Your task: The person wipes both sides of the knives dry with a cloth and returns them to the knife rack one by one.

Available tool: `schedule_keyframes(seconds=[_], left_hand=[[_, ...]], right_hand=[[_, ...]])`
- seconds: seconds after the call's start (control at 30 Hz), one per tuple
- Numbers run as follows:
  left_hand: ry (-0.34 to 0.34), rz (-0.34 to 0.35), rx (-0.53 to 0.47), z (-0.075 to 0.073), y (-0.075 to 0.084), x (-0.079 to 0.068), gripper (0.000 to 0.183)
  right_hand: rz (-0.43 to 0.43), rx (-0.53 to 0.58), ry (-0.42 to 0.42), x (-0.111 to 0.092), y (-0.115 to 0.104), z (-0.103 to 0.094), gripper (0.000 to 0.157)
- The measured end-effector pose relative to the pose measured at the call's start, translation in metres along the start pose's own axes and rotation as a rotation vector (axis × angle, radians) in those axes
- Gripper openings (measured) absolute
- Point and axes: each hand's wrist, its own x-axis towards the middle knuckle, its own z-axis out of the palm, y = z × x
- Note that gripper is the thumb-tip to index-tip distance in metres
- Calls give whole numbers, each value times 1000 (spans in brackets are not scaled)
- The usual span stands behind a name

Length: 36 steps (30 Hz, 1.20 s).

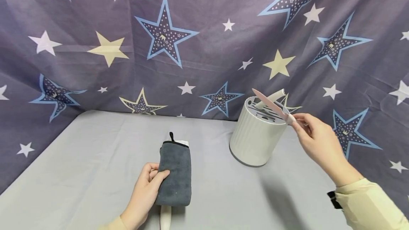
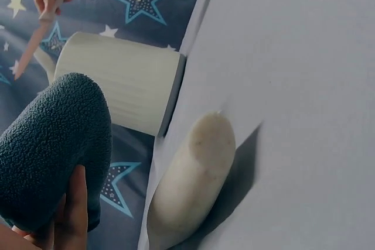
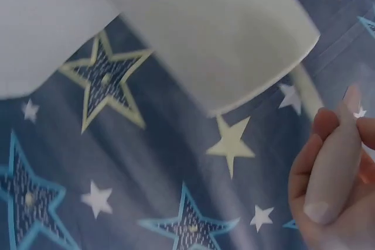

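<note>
My left hand (image 1: 143, 191) grips a folded dark grey cloth (image 1: 174, 176) with black edging and a small loop, thumb on top. Just below the cloth shows a cream, rounded, handle-like piece (image 1: 165, 217), also large in the left wrist view; what it belongs to is hidden. At the right, my right hand (image 1: 316, 141) holds a knife (image 1: 270, 104) by its pale handle (image 3: 334, 174). The knife's pink blade slants up to the left, over the top of a cream ribbed knife block (image 1: 255, 141). Another cream handle (image 1: 276, 96) sticks out of the block.
A light grey cloth covers the table (image 1: 96, 159). Behind it hangs a purple-grey curtain (image 1: 207, 63) with stars, close to the block's back. The block's slotted top (image 1: 265, 116) faces up.
</note>
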Motion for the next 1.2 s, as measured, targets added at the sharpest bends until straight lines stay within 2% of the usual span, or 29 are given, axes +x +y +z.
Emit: schedule_keyframes(seconds=[0.27,0.57,0.9,1.07,1.2], left_hand=[[5,-21,17,-3,-1,1,31],[-2,-26,8,-6,-3,3,32],[-5,-23,16,-8,-4,3,32],[-5,-19,10,-8,-4,3,32],[-1,-19,7,-9,-2,3,32]], right_hand=[[-65,-227,-107,9,29,-27,25],[-126,-438,-235,30,45,-53,24],[-307,-544,-241,49,47,-66,24],[-336,-588,-297,63,40,-65,25],[-404,-599,-256,70,33,-59,22]])
